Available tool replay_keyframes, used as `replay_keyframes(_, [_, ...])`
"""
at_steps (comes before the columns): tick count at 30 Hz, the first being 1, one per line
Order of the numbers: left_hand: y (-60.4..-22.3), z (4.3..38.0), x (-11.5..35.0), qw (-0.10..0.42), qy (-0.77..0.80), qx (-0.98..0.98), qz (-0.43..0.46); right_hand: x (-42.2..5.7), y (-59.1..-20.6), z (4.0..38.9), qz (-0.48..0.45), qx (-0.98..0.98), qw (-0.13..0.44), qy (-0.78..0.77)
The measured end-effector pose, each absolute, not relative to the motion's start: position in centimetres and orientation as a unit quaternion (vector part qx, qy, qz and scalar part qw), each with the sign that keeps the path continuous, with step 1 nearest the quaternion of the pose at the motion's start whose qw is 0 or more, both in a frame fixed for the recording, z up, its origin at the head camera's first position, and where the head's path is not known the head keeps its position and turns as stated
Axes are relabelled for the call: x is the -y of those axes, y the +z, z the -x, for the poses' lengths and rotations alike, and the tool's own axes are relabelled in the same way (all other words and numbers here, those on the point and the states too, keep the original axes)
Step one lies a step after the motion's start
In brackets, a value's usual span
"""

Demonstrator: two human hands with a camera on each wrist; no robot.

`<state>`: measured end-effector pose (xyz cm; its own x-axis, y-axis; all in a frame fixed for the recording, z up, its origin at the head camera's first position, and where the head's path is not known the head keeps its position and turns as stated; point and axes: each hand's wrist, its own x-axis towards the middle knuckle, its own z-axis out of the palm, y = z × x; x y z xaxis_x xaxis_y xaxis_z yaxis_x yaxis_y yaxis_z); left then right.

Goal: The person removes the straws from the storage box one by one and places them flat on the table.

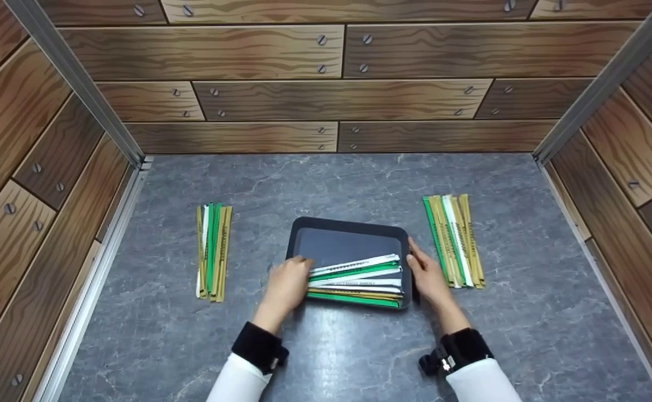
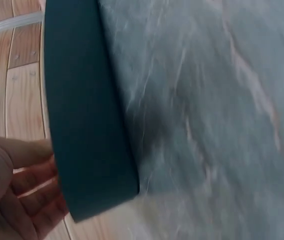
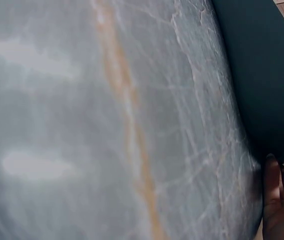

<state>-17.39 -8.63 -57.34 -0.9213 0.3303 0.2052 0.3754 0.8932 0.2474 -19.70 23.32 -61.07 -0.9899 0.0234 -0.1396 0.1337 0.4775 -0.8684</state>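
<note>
A dark rectangular tray [image 1: 353, 224] sits slightly turned at the middle of the table. In its near half lie several long, slim wrapped sticks [image 1: 356, 282] in white, green and gold, fanned out toward the right. My left hand [image 1: 289, 282] grips the tray's left side, over the sticks' left ends. On the opposite side, my right hand [image 1: 429, 273] holds the right wall, thumb near the rim. The left wrist view has the left hand [image 2: 26, 185] at the tray's outer wall [image 2: 84, 110]. In the right wrist view, fingertips of the right hand [image 3: 282, 210] meet the tray's lower edge.
One bundle of similar slim sticks [image 1: 212, 251] lies left of the tray, another bundle [image 1: 454, 240] to its right, close by the right hand. Wood-patterned panels [image 1: 337, 100] wall the grey marbled table [image 1: 326, 184] at the back and both sides.
</note>
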Motion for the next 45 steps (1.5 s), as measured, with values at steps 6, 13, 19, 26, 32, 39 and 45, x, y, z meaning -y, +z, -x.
replay_keyframes(6, [-57.8,17.5,7.9,0.069,-0.103,0.977,0.171,-23.4,-61.1,19.6,-0.049,-0.86,0.055,-0.505])
replay_keyframes(13, [-58.4,17.8,7.5,0.071,-0.093,0.98,0.159,-23.4,-61.1,19.7,-0.056,-0.858,0.062,-0.507])
replay_keyframes(19, [-58.6,18.0,7.2,0.094,-0.1,0.978,0.154,-23.4,-61.2,19.8,-0.047,-0.857,0.055,-0.509])
replay_keyframes(26, [-58.5,18.1,7.3,0.101,-0.109,0.977,0.153,-23.4,-61.2,19.7,-0.035,-0.858,0.046,-0.51])
replay_keyframes(32, [-58.5,18.0,7.5,0.117,-0.121,0.973,0.159,-23.4,-61.3,19.7,-0.035,-0.859,0.043,-0.509])
replay_keyframes(39, [-57.8,17.6,7.8,0.132,-0.172,0.964,0.153,-23.4,-61.4,19.7,-0.031,-0.859,0.038,-0.51])
replay_keyframes(45, [-56.9,17.2,8.6,0.14,-0.234,0.953,0.131,-23.4,-61.3,19.7,-0.033,-0.857,0.045,-0.512])
